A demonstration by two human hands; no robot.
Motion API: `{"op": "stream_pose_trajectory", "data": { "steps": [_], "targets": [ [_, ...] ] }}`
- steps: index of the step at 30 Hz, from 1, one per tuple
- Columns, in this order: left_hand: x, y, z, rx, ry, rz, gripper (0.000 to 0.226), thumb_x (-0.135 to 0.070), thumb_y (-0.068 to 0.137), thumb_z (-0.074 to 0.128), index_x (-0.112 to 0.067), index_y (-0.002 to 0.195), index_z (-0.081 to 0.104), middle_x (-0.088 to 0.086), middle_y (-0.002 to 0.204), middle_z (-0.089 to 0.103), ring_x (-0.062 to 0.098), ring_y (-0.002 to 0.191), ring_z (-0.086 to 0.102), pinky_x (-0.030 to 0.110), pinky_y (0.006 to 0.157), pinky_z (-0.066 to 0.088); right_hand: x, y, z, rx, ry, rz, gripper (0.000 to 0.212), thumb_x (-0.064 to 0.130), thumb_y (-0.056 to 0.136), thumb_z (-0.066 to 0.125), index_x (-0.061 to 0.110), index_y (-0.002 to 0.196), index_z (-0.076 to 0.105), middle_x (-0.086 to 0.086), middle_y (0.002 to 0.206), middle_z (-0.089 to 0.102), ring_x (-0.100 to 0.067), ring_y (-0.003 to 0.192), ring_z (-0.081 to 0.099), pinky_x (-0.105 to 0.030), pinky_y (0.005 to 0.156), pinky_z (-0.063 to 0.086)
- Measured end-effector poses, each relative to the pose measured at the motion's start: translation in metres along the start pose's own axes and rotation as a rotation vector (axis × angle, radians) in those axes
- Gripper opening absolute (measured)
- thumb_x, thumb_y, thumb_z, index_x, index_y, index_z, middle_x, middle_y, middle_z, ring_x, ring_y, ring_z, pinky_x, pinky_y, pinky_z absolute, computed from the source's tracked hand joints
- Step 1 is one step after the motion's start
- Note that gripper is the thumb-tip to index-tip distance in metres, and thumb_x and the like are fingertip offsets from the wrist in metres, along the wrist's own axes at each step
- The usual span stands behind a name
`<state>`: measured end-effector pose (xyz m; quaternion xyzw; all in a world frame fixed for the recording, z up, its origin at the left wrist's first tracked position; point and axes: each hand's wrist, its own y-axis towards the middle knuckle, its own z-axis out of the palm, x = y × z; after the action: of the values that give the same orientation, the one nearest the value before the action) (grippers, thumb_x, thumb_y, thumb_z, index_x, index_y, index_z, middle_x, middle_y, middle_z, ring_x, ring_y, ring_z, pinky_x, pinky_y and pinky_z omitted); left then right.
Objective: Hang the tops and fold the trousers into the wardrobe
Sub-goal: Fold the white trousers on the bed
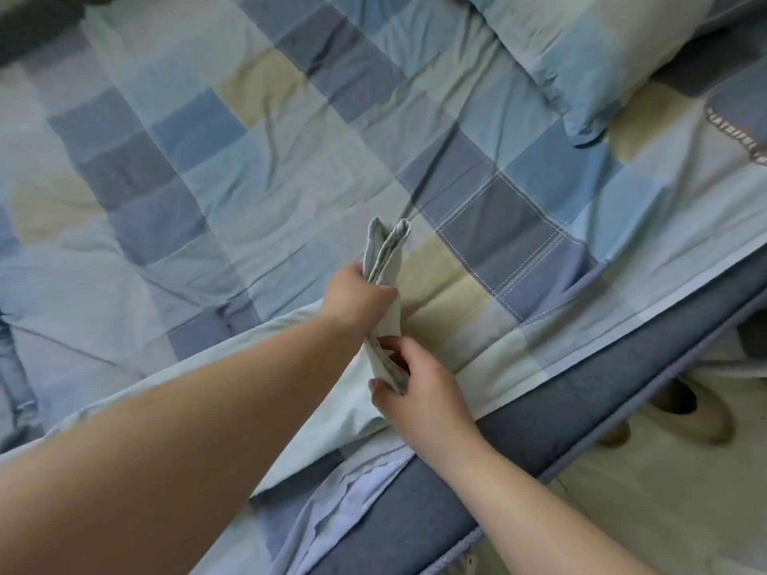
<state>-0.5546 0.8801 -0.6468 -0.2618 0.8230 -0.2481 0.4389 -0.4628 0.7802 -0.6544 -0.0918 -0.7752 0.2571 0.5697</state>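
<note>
Over the near edge of the bed [581, 392], both hands held a folded pale garment [384, 259] upright above the checked quilt [249, 159]. The left hand [357, 296] was clenched round its middle, and the right hand [423, 392] pinched its lower end between thumb and fingers [379, 385]. It looked like folded trousers, though the cloth was too bunched to be sure. At the far left edge lay what seemed to be jeans [16, 367], apart from the hands. A pillow [581, 56] sat at the top right, and shoes [685, 412] stood on the floor beside the bed.

The fold appeared done, so carrying it to the wardrobe, which was out of view, was probably next. The free top layers splayed apart above the left hand; if the grip loosened in transit, they could fall open and undo the fold. The shoes lay close by and might trip a step taken without looking.
</note>
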Motion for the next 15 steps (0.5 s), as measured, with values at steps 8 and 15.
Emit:
{"op": "stream_pose_trajectory", "data": {
  "steps": [8,15],
  "targets": [
    [0.085,-0.022,-0.169,-0.232,-0.269,-0.022,0.008,-0.014,0.078,0.069,-0.017,0.082,0.063,0.009,0.09,0.07,0.026,0.086,0.068,0.039,0.082,0.057,0.078,-0.045,0.137,0.141,-0.083,-0.079,0.036,0.019,0.082,0.061,0.032,0.115,0.058,0.01,0.11,0.063,-0.007,0.098,0.059,-0.025,0.086,0.048],
    [0.222,-0.063,-0.335,-0.341,-0.326,-0.028,0.026,-0.018,0.075,0.071,-0.011,0.1,0.066,0.009,0.097,0.069,0.021,0.086,0.067,0.035,0.078,0.057,0.126,-0.104,0.312,0.262,-0.106,-0.095,0.033,0.018,0.081,0.064,0.029,0.112,0.061,0.009,0.104,0.066,-0.008,0.093,0.061,-0.022,0.082,0.048]
  ]
}}
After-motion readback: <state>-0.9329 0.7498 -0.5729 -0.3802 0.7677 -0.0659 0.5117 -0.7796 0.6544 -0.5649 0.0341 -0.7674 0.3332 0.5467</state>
